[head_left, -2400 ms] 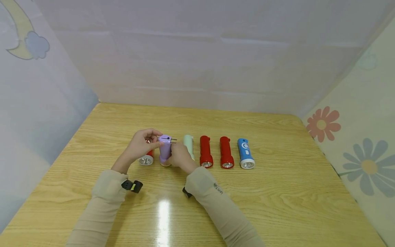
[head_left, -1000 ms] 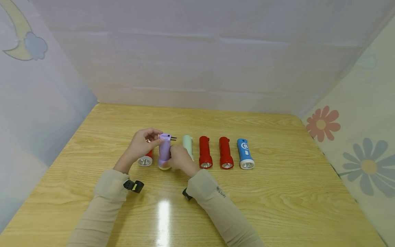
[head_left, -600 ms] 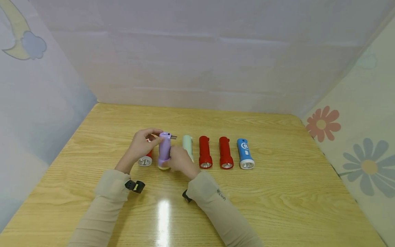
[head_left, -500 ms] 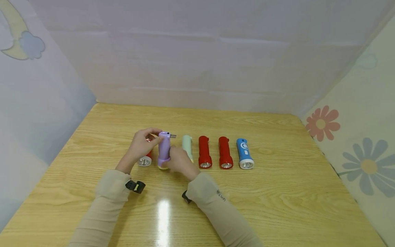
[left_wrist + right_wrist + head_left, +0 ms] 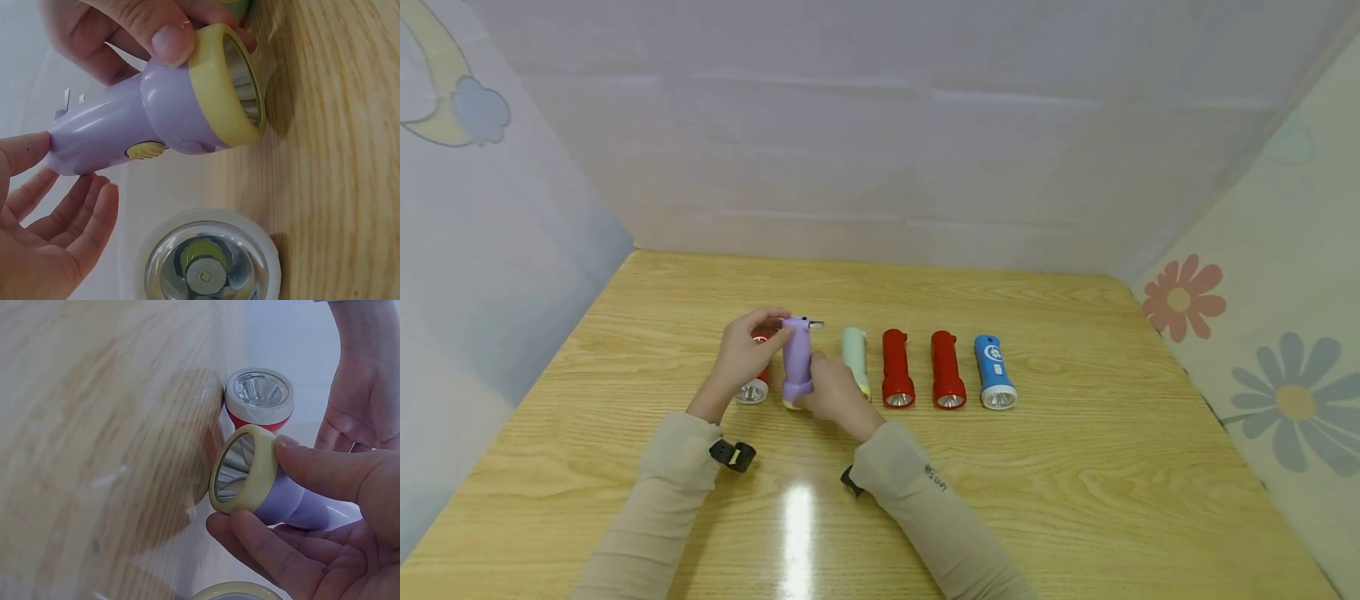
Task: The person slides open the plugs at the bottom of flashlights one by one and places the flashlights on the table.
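Purple flashlight [image 5: 796, 362]: yellow rim [image 5: 215, 94] round the lens, ribbed yellow switch [image 5: 145, 150] on its side, two metal prongs [image 5: 67, 100] jutted from the tail. Tilted, tail raised, lens end low at the table [image 5: 1075, 467]; contact unclear. Left hand [image 5: 743, 352] pinched the tail, right hand [image 5: 837, 390] gripped the head.

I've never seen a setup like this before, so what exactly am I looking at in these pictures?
There's no machine here: a person's left hand and right hand do the work. The wide picture looks down from the person's head; the two close-ups look out from the left and right wrists. Together the hands hold a purple flashlight, the left at its tail end near the metal prongs, the right around its yellow-rimmed head. On the wooden table, left to right, lie a white-rimmed red flashlight, a mint-green flashlight, two red flashlights and a blue flashlight.
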`<move>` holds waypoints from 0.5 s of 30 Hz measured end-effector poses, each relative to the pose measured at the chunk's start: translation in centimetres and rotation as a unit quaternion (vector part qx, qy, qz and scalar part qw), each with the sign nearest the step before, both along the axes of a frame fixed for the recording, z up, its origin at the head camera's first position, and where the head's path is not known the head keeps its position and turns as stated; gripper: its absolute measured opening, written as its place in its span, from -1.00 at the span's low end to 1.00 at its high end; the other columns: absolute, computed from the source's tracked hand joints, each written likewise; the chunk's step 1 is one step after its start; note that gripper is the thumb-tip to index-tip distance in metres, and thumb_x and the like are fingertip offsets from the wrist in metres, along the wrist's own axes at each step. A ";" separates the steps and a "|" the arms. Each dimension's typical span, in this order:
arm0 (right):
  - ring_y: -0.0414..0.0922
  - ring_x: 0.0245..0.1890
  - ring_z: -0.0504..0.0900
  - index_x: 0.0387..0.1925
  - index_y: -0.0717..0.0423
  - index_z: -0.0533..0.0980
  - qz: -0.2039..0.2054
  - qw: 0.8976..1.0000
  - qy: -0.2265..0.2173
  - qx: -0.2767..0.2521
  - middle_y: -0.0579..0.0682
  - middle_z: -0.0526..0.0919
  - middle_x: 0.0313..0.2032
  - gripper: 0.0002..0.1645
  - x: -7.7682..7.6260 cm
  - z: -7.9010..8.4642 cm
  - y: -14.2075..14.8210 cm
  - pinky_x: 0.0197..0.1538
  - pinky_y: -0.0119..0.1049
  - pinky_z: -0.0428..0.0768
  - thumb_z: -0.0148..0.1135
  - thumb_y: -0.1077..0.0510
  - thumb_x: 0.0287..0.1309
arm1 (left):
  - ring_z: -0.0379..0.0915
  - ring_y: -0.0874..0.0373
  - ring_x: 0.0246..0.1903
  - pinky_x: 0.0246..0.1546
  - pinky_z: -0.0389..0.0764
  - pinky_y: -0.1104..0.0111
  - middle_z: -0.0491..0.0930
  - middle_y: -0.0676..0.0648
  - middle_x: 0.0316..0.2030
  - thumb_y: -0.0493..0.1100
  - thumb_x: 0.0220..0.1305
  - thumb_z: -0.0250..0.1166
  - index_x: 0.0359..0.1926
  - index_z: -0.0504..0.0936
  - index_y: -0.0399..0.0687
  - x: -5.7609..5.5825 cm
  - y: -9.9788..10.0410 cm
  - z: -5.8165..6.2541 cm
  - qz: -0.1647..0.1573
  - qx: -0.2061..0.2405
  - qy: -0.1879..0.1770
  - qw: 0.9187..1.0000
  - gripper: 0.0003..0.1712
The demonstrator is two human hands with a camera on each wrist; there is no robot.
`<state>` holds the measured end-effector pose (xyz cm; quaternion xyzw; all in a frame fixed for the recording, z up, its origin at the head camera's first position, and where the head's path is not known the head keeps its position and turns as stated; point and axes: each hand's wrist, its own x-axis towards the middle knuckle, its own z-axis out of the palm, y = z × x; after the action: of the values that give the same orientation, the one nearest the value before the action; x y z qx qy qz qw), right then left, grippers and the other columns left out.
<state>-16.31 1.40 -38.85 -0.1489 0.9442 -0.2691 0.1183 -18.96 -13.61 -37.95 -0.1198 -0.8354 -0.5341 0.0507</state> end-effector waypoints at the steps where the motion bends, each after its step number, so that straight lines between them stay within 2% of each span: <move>1: -0.08 -0.31 0.57 -0.02 0.33 0.37 0.000 1.000 -0.001 -0.001 0.11 0.57 -0.23 -0.39 0.0 0.0 0.0 -0.31 -0.34 0.52 0.39 0.11 -0.06 | 0.46 -0.04 -0.23 -0.31 0.45 0.39 0.55 -0.27 -0.16 -0.21 0.22 0.20 0.01 0.52 -0.28 0.0 0.0 -0.1 0.000 0.003 -0.001 1.000 -0.65; 7: -0.06 -0.29 0.56 -0.02 0.33 0.37 0.005 1.000 0.006 -0.001 0.11 0.57 -0.24 -0.42 0.2 0.0 0.0 -0.28 -0.31 0.53 0.36 0.12 -0.03 | 0.48 -0.04 -0.20 -0.31 0.47 0.44 0.55 -0.27 -0.13 -0.28 0.20 0.21 0.03 0.50 -0.29 0.0 0.1 -0.3 0.005 0.007 -0.013 1.000 -0.63; 15: -0.06 -0.36 0.56 -0.03 0.37 0.37 0.008 1.000 0.018 0.002 0.15 0.58 -0.30 -0.46 0.5 0.2 0.0 -0.37 -0.32 0.52 0.32 0.16 -0.01 | 0.47 -0.08 -0.13 -0.19 0.50 0.32 0.53 -0.32 -0.12 -0.36 0.18 0.18 0.05 0.47 -0.36 -0.2 0.7 -0.8 0.031 0.028 -0.015 0.999 -0.61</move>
<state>-15.84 1.39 -38.70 -0.1607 0.9453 -0.2640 0.1038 -19.18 -12.93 -38.78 -0.0839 -0.8241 -0.5572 0.0580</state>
